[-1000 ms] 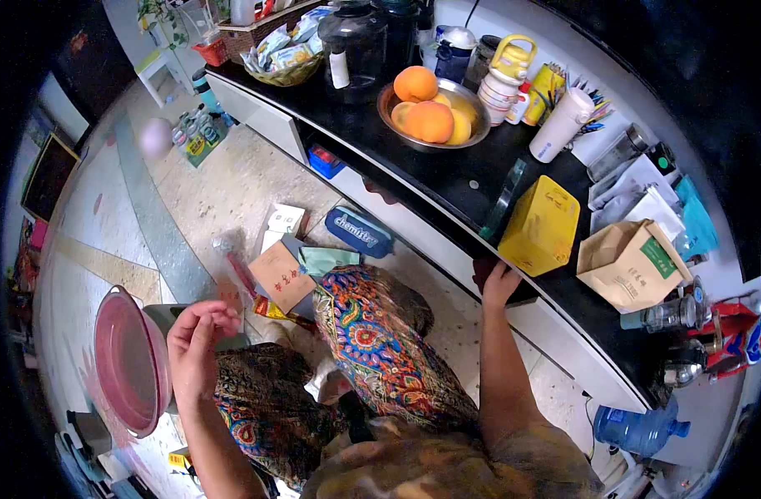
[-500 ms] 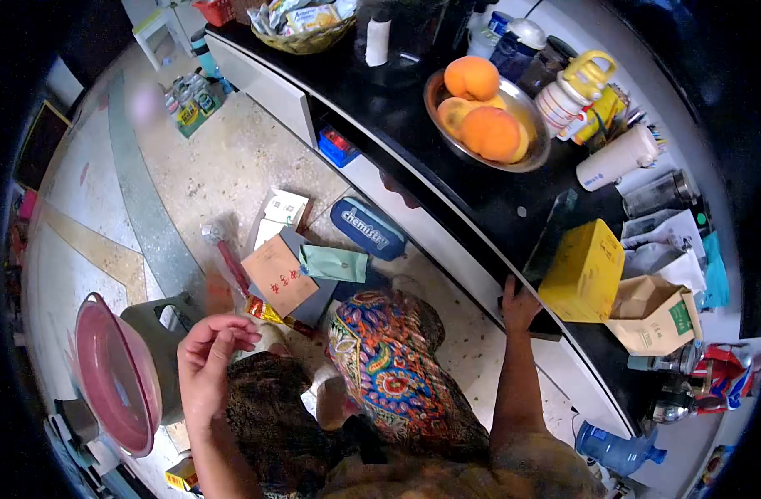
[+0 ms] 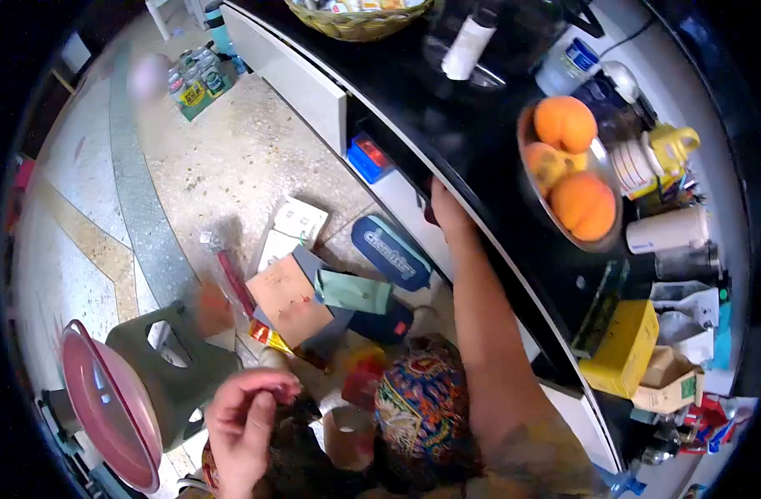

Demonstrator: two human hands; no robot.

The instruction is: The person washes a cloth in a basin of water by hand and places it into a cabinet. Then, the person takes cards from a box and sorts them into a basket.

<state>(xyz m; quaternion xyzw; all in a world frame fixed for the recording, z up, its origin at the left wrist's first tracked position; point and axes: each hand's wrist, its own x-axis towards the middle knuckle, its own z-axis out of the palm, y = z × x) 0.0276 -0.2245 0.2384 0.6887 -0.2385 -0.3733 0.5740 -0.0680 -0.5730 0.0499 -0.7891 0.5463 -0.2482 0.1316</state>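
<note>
My right hand (image 3: 449, 208) reaches into the dark gap under the counter's edge, beside a dark reddish thing (image 3: 429, 209); its fingertips are hidden there. Low in the view, my left hand (image 3: 252, 412) hovers above my lap, its fingers curled against the thumb, and I see nothing in it. Below the right hand on the floor lie a blue "chemistry" pouch (image 3: 390, 254), a green packet (image 3: 353, 292), a brown envelope (image 3: 289, 299) and an open white booklet (image 3: 300, 219). A blue and red box (image 3: 370, 158) sits in the gap.
The black counter (image 3: 480, 125) holds a metal bowl (image 3: 526, 137) of orange fruit, a wicker basket (image 3: 360, 23), a yellow box (image 3: 626, 349) and several bottles. A pink basin (image 3: 106, 403) leans by a green stool (image 3: 168, 366). Packed cans (image 3: 199, 79) stand farther off.
My right hand has moved forward and left along the gap, from near the yellow box to the dark reddish thing. My left hand is lower and slightly right. The view has shifted.
</note>
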